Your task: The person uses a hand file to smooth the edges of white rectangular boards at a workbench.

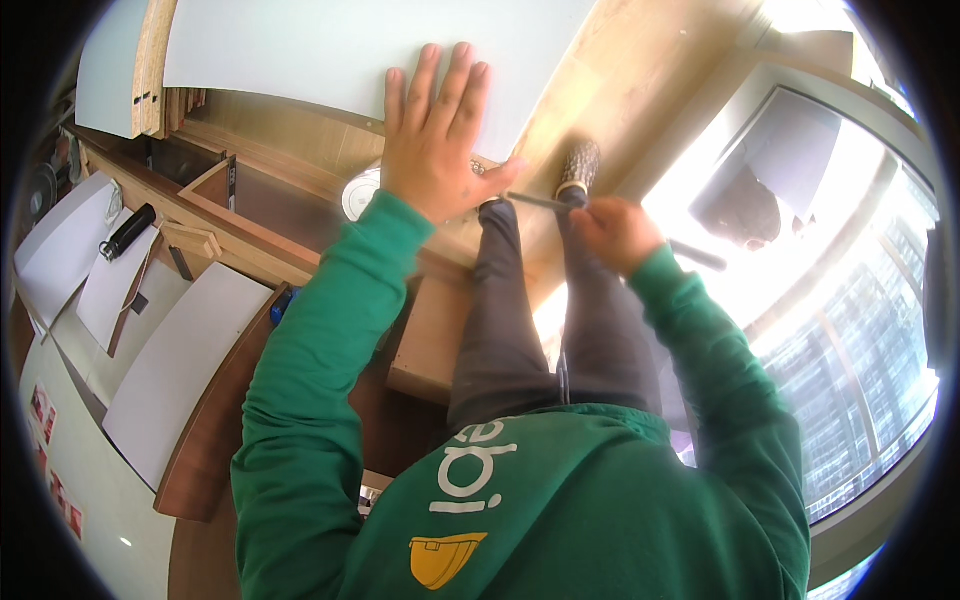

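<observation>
Head view, looking straight down the person's front: the left hand (pixel 437 135) lies flat, fingers spread and pointing to twelve o'clock, palm pressed on the lower edge of a pale grey-white panel (pixel 330 50) that fills the top of the picture. It grips nothing; it only bears down on the board. Under the panel runs a light wooden surface (pixel 620 70), slanting up to one o'clock.

Now the right hand (pixel 612 232), just off at four o'clock from the left. It is curled closed around the near end of a thin dark tool (pixel 538 201), something like a slim driver or rod; I cannot tell which. The shaft's long axis runs almost level, pointing to nine o'clock, and its tip reaches toward the heel of the left hand, where a small shiny metal piece (pixel 478 168) sits by the panel's edge. So the working spot lies at about ten o'clock from the right fist, near it, and right beside the left thumb. The left hand is the nearer one to it.

A dark patterned shoe (pixel 579 166) stands just beyond the shaft at twelve o'clock. Far off at nine o'clock a black torch-like object (pixel 128 231) rests on white sheets (pixel 60 240).
</observation>
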The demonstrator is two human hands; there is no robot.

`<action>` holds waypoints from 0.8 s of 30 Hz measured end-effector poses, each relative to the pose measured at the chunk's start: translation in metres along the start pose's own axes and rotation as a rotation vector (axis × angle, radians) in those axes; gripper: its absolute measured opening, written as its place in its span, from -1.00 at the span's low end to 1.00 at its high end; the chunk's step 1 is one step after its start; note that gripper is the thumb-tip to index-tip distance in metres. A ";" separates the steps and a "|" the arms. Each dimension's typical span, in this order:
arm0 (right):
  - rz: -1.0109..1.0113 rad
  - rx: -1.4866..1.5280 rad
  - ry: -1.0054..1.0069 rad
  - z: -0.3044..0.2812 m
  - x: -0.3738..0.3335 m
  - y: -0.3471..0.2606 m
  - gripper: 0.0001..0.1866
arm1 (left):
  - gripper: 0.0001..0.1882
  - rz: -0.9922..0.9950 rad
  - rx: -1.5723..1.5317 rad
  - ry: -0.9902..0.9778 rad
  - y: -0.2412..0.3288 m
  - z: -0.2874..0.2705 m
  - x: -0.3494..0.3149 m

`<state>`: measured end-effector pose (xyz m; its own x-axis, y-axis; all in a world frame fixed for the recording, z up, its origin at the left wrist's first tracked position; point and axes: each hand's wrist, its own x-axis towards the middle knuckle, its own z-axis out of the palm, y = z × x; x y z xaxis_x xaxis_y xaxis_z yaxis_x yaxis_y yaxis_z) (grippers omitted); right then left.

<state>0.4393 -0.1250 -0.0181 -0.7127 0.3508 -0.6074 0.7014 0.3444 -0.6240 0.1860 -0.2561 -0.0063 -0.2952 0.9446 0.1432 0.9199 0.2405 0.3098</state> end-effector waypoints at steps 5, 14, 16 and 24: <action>0.100 0.067 0.012 -0.011 -0.004 0.016 -0.68 | -0.14 0.152 -0.117 -0.096 -0.023 -0.011 -0.008; 0.248 0.158 -0.021 0.001 -0.008 0.056 -0.67 | -0.18 0.027 -0.039 -0.261 0.033 -0.018 0.004; 0.276 0.160 -0.045 0.000 -0.012 0.058 -0.66 | -0.18 0.020 -0.035 -0.252 0.047 -0.011 0.021; 0.313 0.241 0.029 -0.011 -0.021 0.081 -0.66 | -0.29 0.110 0.145 -0.064 0.046 0.029 0.143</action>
<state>0.5110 -0.0949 -0.0499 -0.4617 0.4317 -0.7749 0.8599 0.0034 -0.5104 0.1935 -0.1036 0.0010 -0.1780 0.9781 0.1077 0.9746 0.1602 0.1564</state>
